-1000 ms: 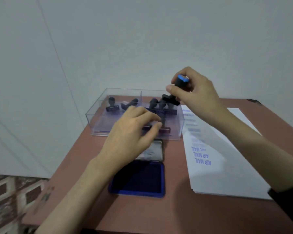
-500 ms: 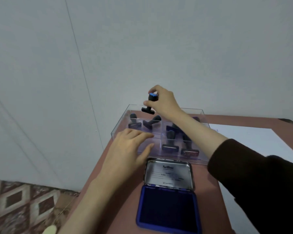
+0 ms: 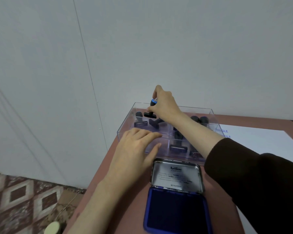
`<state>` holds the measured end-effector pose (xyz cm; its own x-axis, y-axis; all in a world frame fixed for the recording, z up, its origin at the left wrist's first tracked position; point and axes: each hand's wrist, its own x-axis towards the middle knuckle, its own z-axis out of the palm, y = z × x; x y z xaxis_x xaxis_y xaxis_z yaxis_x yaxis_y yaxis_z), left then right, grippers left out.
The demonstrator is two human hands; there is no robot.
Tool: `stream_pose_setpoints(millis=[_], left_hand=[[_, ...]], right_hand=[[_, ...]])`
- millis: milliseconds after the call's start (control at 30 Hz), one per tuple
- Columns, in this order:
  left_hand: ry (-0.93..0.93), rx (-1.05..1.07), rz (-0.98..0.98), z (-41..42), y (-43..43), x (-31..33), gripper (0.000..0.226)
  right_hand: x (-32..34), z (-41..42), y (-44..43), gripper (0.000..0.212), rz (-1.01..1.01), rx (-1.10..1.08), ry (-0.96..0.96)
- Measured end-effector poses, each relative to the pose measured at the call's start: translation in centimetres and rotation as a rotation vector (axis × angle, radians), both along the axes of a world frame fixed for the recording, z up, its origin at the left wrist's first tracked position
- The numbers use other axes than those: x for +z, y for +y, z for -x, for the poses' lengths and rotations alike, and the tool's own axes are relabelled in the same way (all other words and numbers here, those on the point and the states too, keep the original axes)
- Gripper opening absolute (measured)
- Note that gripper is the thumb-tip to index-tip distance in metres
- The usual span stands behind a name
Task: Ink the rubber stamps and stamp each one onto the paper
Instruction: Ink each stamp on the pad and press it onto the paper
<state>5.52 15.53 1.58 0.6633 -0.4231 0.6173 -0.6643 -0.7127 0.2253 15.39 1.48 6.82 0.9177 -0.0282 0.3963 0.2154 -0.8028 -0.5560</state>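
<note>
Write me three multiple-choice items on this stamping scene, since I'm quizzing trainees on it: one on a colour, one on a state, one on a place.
1. The ink pad is: A red; B blue; C green.
2. The left hand: A is curled in a fist; B lies flat on the box, holding nothing; C presses the pad.
3. The right hand holds its stamp: A over the box's far-left compartment; B on the pad; C under the left hand.

Answers:
1 B: the open pad's ink bed is dark blue.
2 B: its fingers lie straight across the box's near-left rim.
3 A: the stamp hangs above the far-left section, well away from the pad.
</note>
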Motion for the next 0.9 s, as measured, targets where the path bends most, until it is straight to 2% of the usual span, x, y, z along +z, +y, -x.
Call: stream_pose_setpoints(millis=[267, 467, 900], left_hand=[[0.010, 0.010, -0.013, 0.1, -0.2, 0.1, 0.031], [0.010, 0.007, -0.024, 0.1, -0.2, 0.1, 0.032], [0.024, 0.000, -0.020, 0.0, -0.2, 0.0, 0.033]], right_hand=[[-0.2, 0.1, 0.3, 0.023, 0.146, -0.033, 0.037], [-0.3, -0.5, -0.1, 0.033, 0.207, -0.097, 0.079], [0.2, -1.1, 0.2, 0.024, 0.219, -0.076, 0.154]])
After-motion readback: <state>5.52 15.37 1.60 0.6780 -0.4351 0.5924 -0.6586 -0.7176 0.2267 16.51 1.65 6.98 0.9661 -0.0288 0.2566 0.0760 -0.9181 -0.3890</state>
